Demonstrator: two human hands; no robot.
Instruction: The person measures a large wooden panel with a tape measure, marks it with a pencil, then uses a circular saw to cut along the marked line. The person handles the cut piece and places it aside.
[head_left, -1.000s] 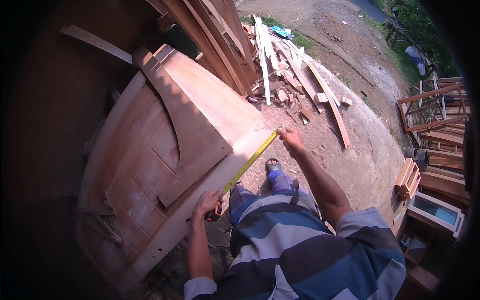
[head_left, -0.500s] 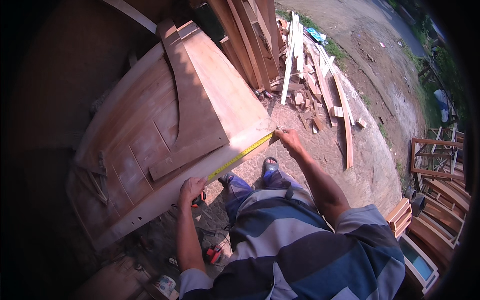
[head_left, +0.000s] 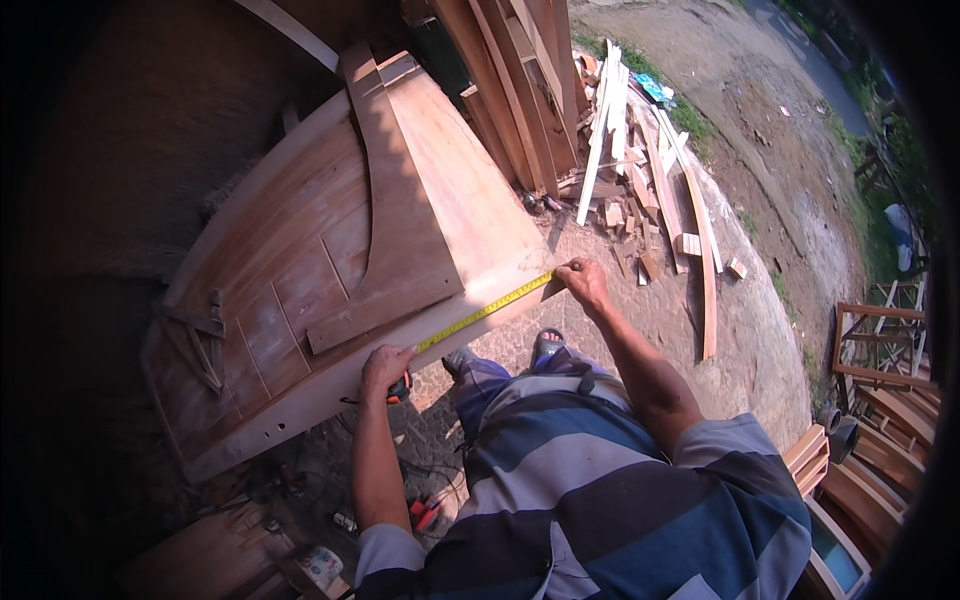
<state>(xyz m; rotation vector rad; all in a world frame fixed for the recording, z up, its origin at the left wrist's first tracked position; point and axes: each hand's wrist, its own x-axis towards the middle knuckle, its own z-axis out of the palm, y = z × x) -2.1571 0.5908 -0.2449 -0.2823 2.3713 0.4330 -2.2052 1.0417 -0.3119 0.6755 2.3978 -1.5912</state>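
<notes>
One tape [head_left: 484,312] is seen, drawn out along the near edge of one arched panel [head_left: 470,180], between the panel's right corner and a place partway along. Its orange and black case [head_left: 401,389] is gripped in the curled left hand [head_left: 384,374], partly hidden, and its free end is pinched by the right hand [head_left: 585,284] at the corner; both hands are thus occupied. As far as can be judged, the stretching of the tape is done, and it is held straight. No fresh mark can be made out on the edge; what is left cannot be told, save that the tape is not yet wound in. In that edge, left of the tape, two small holes [head_left: 281,426] are counted. On the panel one curved board [head_left: 412,255] is laid, and toward the left end at least three slats [head_left: 193,321]. Beyond, at least three planks [head_left: 500,105] are stood, and offcuts [head_left: 598,130] are heaped, too jumbled to be counted. Two feet [head_left: 548,344] and one red tool [head_left: 425,513] are seen below
</notes>
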